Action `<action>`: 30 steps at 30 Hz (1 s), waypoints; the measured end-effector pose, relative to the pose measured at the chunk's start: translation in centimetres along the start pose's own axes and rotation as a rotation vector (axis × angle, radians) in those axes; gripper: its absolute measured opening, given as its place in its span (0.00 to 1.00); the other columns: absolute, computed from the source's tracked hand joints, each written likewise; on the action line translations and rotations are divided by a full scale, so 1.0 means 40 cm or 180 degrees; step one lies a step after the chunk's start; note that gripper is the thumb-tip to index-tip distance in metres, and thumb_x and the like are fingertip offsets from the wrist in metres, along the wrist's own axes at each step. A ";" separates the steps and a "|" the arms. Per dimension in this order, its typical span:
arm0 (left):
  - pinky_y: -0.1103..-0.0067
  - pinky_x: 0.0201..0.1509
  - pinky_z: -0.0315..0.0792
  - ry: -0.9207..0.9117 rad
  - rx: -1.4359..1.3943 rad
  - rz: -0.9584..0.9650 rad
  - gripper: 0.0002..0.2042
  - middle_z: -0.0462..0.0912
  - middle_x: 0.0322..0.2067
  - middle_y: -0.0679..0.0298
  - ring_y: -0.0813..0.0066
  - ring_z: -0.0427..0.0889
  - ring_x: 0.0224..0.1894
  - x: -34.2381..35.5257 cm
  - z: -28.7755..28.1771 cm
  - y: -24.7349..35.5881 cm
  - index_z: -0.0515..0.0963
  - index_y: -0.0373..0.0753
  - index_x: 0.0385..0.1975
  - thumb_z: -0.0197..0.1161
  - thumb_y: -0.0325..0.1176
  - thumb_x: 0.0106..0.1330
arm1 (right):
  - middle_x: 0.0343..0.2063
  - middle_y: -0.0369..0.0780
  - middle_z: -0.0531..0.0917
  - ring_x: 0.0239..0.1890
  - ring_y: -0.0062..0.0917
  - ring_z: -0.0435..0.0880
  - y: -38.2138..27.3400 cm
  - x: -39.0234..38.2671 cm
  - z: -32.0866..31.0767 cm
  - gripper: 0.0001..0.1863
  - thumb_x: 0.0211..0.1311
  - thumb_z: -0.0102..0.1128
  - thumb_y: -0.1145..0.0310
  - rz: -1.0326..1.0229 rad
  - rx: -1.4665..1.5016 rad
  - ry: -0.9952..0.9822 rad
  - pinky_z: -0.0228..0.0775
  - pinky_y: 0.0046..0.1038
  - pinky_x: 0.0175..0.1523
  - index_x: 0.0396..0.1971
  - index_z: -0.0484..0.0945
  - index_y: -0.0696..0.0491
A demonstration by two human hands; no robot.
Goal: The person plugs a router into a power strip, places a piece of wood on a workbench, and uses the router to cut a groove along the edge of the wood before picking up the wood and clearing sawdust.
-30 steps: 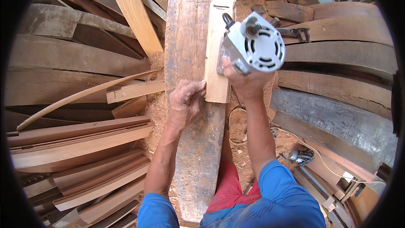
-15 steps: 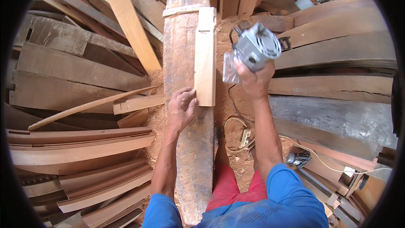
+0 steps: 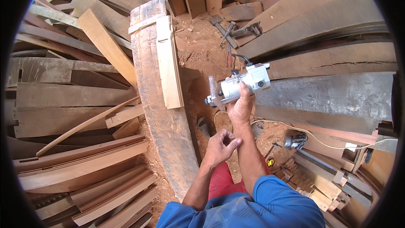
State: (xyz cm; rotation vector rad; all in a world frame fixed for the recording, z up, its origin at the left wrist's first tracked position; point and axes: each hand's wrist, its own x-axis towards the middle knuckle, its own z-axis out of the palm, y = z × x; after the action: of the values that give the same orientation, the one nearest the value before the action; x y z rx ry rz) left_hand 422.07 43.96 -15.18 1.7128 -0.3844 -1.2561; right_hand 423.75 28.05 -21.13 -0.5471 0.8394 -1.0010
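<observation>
My right hand (image 3: 241, 106) grips a grey trim router (image 3: 256, 78) with a clear base, held on its side in the air to the right of the bench. My left hand (image 3: 219, 147) hovers beside my right forearm with its fingers curled in; nothing shows in them. On the thick, worn timber beam (image 3: 158, 120) lies a pale wooden board (image 3: 169, 74) with a narrow slot near its far end. That end meets a thin wooden crosspiece (image 3: 145, 24) on the beam. Neither hand touches the board.
Stacked planks flank both sides, such as the grey plank (image 3: 325, 97). A hammer (image 3: 228, 31) and red-handled pliers (image 3: 229, 58) lie on the sawdust-covered floor ahead. A pale cord (image 3: 312, 135) crosses at right, near another power tool (image 3: 295, 140) and small wood offcuts (image 3: 287, 173).
My left hand has left the board's near end and come right, beside my right forearm. The router has tipped onto its side and moved nearer to me. The view has shifted right.
</observation>
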 end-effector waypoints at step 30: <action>0.66 0.49 0.77 -0.0290 0.1183 0.2935 0.05 0.85 0.38 0.56 0.56 0.85 0.38 0.067 0.047 0.441 0.81 0.35 0.37 0.66 0.30 0.67 | 0.44 0.37 0.83 0.44 0.21 0.83 -0.284 -0.147 -0.179 0.27 0.55 0.74 0.69 -0.0150 -0.1243 -0.0756 0.76 0.27 0.52 0.54 0.75 0.58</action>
State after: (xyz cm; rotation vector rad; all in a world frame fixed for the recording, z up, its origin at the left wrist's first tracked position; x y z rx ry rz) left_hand 426.23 32.21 -2.26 1.4605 -1.3466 -0.5883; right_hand 410.54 27.97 -14.80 -1.0030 0.8141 -0.7965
